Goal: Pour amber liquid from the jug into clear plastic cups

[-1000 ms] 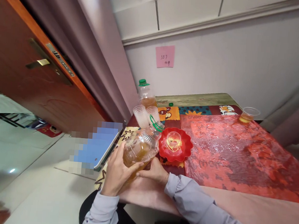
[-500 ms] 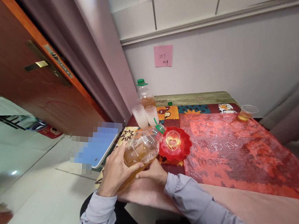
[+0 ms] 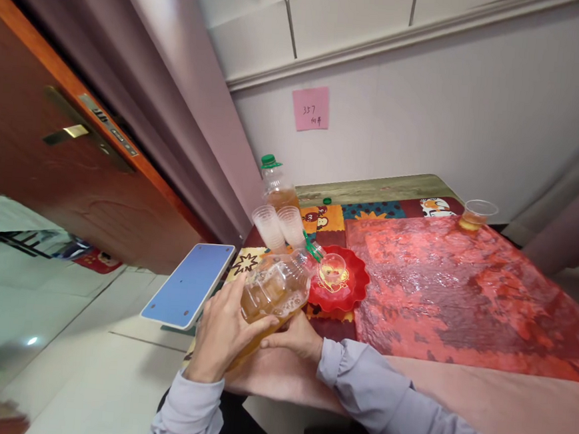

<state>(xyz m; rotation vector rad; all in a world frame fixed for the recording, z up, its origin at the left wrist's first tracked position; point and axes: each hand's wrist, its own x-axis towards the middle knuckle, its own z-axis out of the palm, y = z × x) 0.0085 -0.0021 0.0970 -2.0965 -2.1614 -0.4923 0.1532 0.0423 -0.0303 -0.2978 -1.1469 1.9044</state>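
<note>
Between both hands I hold a large clear bottle point(image 3: 277, 286) of amber liquid, tilted with its neck to the upper right. My left hand point(image 3: 220, 328) grips its left side near the base. Under its lower right side, my right hand point(image 3: 296, 336) supports it, the fingers partly hidden. The bottle's green neck ring point(image 3: 313, 247) hangs by the mouth, over the rim of a red scalloped plate point(image 3: 356, 296). On that plate stands a clear plastic cup point(image 3: 332, 268). Whether liquid is flowing into it I cannot tell.
Two stacks of clear cups point(image 3: 279, 226) stand behind the bottle, before a second bottle point(image 3: 279, 186) with a green cap. A loose green cap point(image 3: 327, 200) lies nearby. At the far right stands a cup with amber liquid point(image 3: 474, 217). A blue-topped stool point(image 3: 189, 282) is left of the table.
The bottle has tipped slightly further, its neck ring swinging a little to the right and down. Both hands keep their hold. The view has shifted slightly.
</note>
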